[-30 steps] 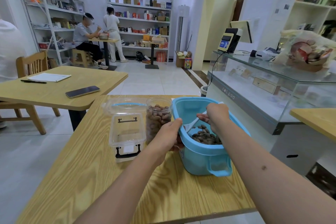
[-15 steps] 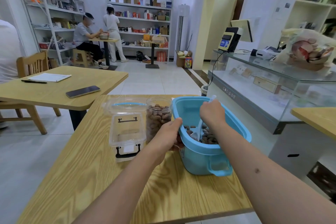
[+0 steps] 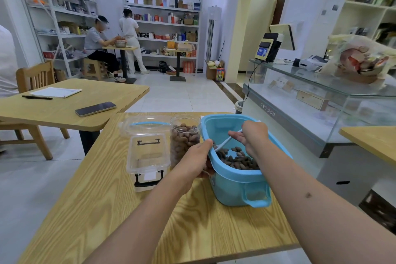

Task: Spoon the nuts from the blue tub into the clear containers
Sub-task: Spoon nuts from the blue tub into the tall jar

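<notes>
A blue tub (image 3: 235,186) with brown nuts (image 3: 237,159) in its bottom stands tilted on the wooden table (image 3: 120,210). My left hand (image 3: 195,162) grips the tub's left rim. My right hand (image 3: 249,136) is inside the tub, shut on a white spoon (image 3: 225,144) whose bowl lies low among the nuts near the left wall. A round clear jar (image 3: 184,137), nearly full of nuts, stands just left of the tub. Left of it is an empty clear rectangular container (image 3: 146,154) with black latches, its lid open behind it.
A second wooden table (image 3: 64,111) at left carries a phone (image 3: 95,108), paper and a pen. A glass counter (image 3: 321,100) runs along the right. Two people work at a small table by the far shelves.
My right hand has turned the spoon from upright to slanting, sweeping its bowl toward the tub's left side. The left hand has kept its hold on the rim.
</notes>
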